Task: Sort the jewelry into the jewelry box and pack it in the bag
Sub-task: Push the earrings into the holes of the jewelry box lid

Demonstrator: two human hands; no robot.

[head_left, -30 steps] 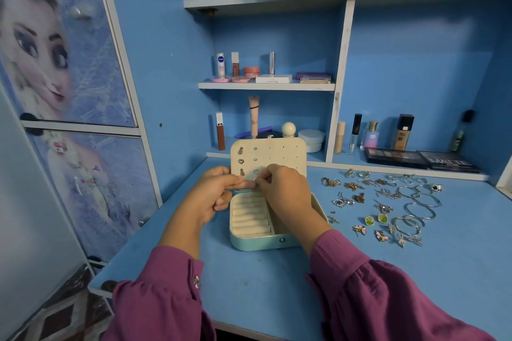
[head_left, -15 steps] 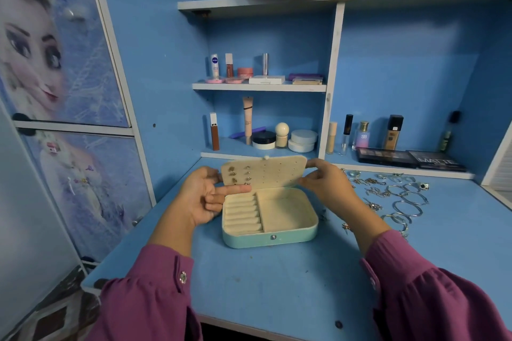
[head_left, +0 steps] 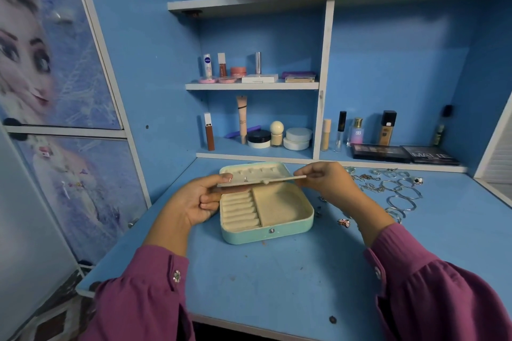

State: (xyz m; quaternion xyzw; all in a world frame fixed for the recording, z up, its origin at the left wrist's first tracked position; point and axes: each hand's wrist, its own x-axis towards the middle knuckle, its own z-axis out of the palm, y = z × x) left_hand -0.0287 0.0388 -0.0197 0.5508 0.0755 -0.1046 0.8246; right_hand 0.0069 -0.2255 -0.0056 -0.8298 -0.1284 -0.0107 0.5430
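**Earring panel held flat over the open box**

Both hands pinch the cream perforated earring panel (head_left: 263, 180), left hand (head_left: 194, 203) at its left end, right hand (head_left: 329, 184) at its right. It is seen edge-on, so its studs are mostly hidden. Beneath sits the mint-green jewelry box (head_left: 267, 232) on the blue bench (head_left: 277, 279). The right hand partly hides the silver bangles and small trinkets (head_left: 399, 194) just beyond it.

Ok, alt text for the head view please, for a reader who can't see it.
Both hands, left and right, hold a cream earring panel flat over an open mint jewelry box on a blue desk. Bangles and other loose jewelry lie to its right, below shelves of cosmetics.
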